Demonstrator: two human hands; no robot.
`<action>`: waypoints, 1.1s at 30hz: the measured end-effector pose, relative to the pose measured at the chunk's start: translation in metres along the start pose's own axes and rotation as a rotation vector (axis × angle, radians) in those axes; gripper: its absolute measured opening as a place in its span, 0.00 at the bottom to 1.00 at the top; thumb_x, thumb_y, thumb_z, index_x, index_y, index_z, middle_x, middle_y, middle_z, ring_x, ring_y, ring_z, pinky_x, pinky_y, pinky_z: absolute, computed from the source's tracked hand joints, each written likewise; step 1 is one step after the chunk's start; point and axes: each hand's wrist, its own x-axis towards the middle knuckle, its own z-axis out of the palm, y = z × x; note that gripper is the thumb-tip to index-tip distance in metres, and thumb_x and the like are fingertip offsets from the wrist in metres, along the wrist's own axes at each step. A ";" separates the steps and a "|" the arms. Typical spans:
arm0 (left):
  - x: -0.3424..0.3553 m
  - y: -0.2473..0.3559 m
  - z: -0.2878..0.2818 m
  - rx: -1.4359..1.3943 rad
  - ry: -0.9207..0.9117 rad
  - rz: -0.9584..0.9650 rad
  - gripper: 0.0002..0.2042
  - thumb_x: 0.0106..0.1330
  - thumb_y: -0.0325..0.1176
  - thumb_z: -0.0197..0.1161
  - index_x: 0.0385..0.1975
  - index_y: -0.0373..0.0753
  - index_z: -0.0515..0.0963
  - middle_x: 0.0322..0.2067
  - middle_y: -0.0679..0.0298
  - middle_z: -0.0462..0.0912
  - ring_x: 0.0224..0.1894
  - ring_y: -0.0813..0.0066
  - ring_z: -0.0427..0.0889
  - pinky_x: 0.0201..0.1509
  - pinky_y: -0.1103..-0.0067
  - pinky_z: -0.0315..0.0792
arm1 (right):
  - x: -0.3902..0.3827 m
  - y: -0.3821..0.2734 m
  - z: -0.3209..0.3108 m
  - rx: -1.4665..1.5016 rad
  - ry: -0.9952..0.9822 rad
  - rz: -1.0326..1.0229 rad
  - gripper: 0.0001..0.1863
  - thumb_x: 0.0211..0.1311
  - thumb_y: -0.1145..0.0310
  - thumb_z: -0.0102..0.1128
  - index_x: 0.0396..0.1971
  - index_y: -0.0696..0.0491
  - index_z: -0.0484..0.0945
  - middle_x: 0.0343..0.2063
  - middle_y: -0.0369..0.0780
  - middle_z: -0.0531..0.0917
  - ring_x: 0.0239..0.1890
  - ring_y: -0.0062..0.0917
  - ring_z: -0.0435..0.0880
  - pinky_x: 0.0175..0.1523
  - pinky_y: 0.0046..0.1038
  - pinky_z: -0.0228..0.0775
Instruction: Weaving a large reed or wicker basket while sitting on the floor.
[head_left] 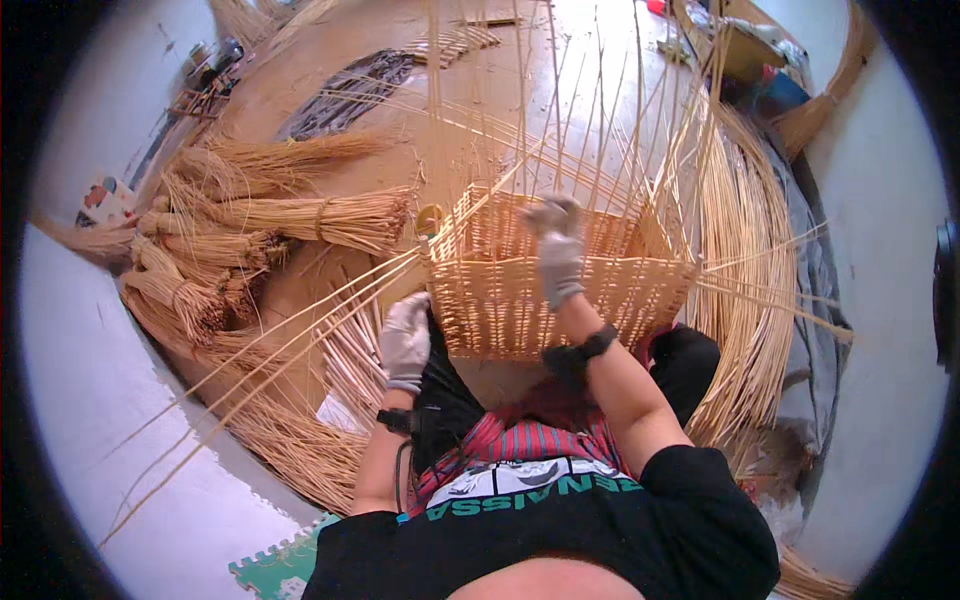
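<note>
A woven wicker basket [490, 310] stands in front of my lap, its near wall facing me and its inside partly visible. Long thin stakes [603, 115] rise from its far side, and loose cane ends [310, 322] stick out past its left and right corners. My left hand [405, 335], in a pale work glove, is closed beside the basket's left near corner; what its fingers hold, if anything, is hidden. Over the near rim is my gloved right hand [560, 240], in front of the basket's opening. Motion blurs its fingers.
Tied bundles of cane [320, 220] lie on the floor to the left. A thick spread of long pale canes [740, 270] runs along the right, beside a grey sheet [808, 365]. Dark strips [355, 90] lie farther back. A green foam mat [275, 562] shows at lower left.
</note>
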 end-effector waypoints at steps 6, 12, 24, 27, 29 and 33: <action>0.062 0.078 0.057 0.109 -0.062 0.156 0.25 0.66 0.20 0.51 0.63 0.47 0.74 0.57 0.54 0.80 0.59 0.59 0.80 0.66 0.70 0.70 | -0.043 0.006 -0.036 0.366 0.229 0.510 0.09 0.77 0.60 0.52 0.47 0.47 0.74 0.39 0.38 0.87 0.34 0.21 0.86 0.35 0.24 0.77; 0.087 0.070 0.091 0.121 -0.368 -0.158 0.12 0.76 0.38 0.52 0.55 0.51 0.77 0.38 0.50 0.86 0.45 0.52 0.85 0.60 0.65 0.70 | 0.092 -0.041 0.042 -0.686 -0.204 -0.535 0.25 0.66 0.72 0.61 0.63 0.44 0.72 0.55 0.47 0.82 0.53 0.39 0.84 0.52 0.31 0.80; 0.097 0.022 0.111 -0.392 -0.466 -0.454 0.16 0.69 0.47 0.67 0.39 0.38 0.84 0.25 0.66 0.83 0.26 0.79 0.78 0.33 0.73 0.74 | -0.050 0.035 -0.097 -0.388 -0.147 -0.032 0.12 0.78 0.72 0.46 0.56 0.55 0.71 0.44 0.39 0.81 0.36 0.25 0.82 0.44 0.30 0.77; 0.088 0.064 0.103 0.035 -0.221 -0.320 0.23 0.66 0.55 0.67 0.29 0.36 0.83 0.26 0.58 0.85 0.25 0.66 0.78 0.37 0.70 0.74 | -0.059 -0.027 -0.060 0.199 -0.092 0.138 0.07 0.75 0.73 0.52 0.49 0.54 0.74 0.37 0.36 0.83 0.36 0.24 0.82 0.43 0.30 0.77; 0.093 0.094 0.097 0.052 -0.262 -0.383 0.22 0.66 0.53 0.67 0.29 0.36 0.83 0.25 0.57 0.84 0.26 0.62 0.79 0.38 0.70 0.74 | -0.064 -0.009 -0.065 0.262 -0.113 0.173 0.08 0.73 0.76 0.54 0.48 0.54 0.74 0.37 0.37 0.82 0.37 0.24 0.83 0.44 0.28 0.77; 0.076 0.042 0.119 0.016 0.163 -0.031 0.15 0.69 0.45 0.64 0.37 0.38 0.83 0.22 0.55 0.81 0.27 0.57 0.81 0.38 0.67 0.76 | -0.031 0.020 -0.121 0.306 0.192 0.490 0.06 0.70 0.73 0.62 0.41 0.51 0.73 0.31 0.33 0.83 0.31 0.17 0.79 0.38 0.22 0.74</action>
